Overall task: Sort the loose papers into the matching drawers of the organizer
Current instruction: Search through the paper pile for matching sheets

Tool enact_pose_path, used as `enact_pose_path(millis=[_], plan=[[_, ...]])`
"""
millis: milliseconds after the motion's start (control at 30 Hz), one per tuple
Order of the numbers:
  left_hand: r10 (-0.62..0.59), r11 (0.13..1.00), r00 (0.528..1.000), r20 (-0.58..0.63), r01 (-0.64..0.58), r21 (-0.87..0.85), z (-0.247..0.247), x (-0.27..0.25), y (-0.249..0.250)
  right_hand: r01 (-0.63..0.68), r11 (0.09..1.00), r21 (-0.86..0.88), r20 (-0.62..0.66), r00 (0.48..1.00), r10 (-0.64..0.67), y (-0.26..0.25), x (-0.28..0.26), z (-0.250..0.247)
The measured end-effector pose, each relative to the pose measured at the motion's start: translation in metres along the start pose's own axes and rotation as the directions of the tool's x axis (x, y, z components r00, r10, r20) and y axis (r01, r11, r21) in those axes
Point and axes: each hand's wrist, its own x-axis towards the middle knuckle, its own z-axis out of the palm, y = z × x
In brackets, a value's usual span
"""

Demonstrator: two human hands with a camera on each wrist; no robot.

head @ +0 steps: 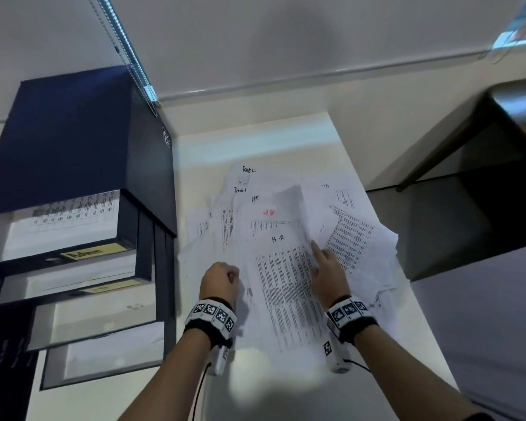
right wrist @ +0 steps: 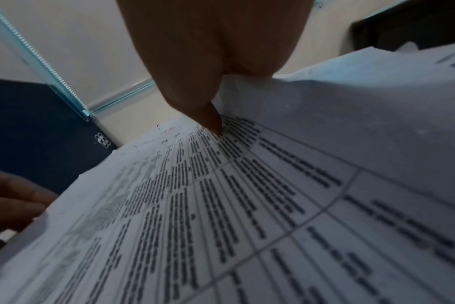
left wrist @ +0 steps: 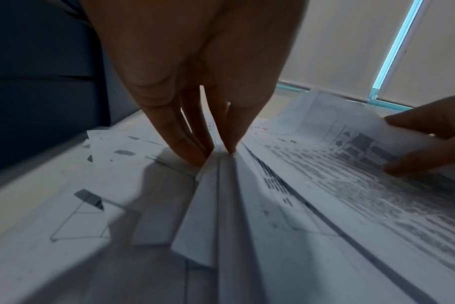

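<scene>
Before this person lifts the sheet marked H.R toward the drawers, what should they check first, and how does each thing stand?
1. Sheet's heading readable: ok, the H.R sheet is marked at its top.
2. Left hand grips its left edge: ok, fingers pinch paper.
3. Right hand holds its other edge: ok.
4. Only one sheet pinched: cannot tell.
5. Matching drawer label: cannot tell; only the Admin label is readable.
6. Drawers of the organizer pulled out: ok.

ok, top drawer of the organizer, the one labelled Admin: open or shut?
Open. The Admin drawer is pulled out of the organizer, with a printed sheet lying inside it.
</scene>
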Motion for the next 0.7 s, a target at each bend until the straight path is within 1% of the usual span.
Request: enact_pose_path(millis=[100,200,300,400,467,500,600,633,700], plan=[[0.074,0.997,0.997,-0.022,-0.074,0.014,0.007,-0.004,-0.004,-0.032,0.998,-0.047,0.047,0.998,0.035,-0.001,0.001,0.008],[0.11,0.993,0.994,-0.007,-0.109,0.049,0.015,0.005,0.0,-0.056,0.994,-0.094,0.125,0.99,0.068,-0.01,-0.002,0.01],[0.07,0.997,0.998,0.004,-0.07,-0.043,0.02,0.017,0.011,-0.153,0.987,-0.039,0.098,0.983,0.156,-0.016,0.002,0.006],[0.04,0.985,0.999,-0.003,-0.04,-0.169,0.021,0.026,0.021,-0.169,0.984,-0.048,0.087,0.981,0.173,-0.018,0.008,0.004],[0.022,0.98,0.999,-0.025,-0.026,-0.195,0.02,0.03,0.025,-0.179,0.983,-0.039,0.079,0.98,0.182,-0.019,0.01,0.004],[0.032,0.984,0.999,-0.029,-0.036,-0.175,0.019,0.031,0.026,-0.192,0.981,-0.029,0.075,0.978,0.193,-0.019,0.012,0.004],[0.151,0.988,0.988,-0.006,-0.151,-0.008,0.017,0.033,0.026,-0.231,0.973,-0.005,0.096,0.968,0.231,-0.023,0.017,-0.002],[0.172,0.985,0.985,-0.011,-0.171,0.035,0.017,0.034,0.026,-0.243,0.97,0.0,0.102,0.965,0.242,-0.024,0.018,-0.003],[0.166,0.984,0.986,-0.031,-0.164,0.075,0.015,0.032,0.029,-0.241,0.971,-0.006,0.095,0.966,0.24,-0.027,0.019,-0.003]])
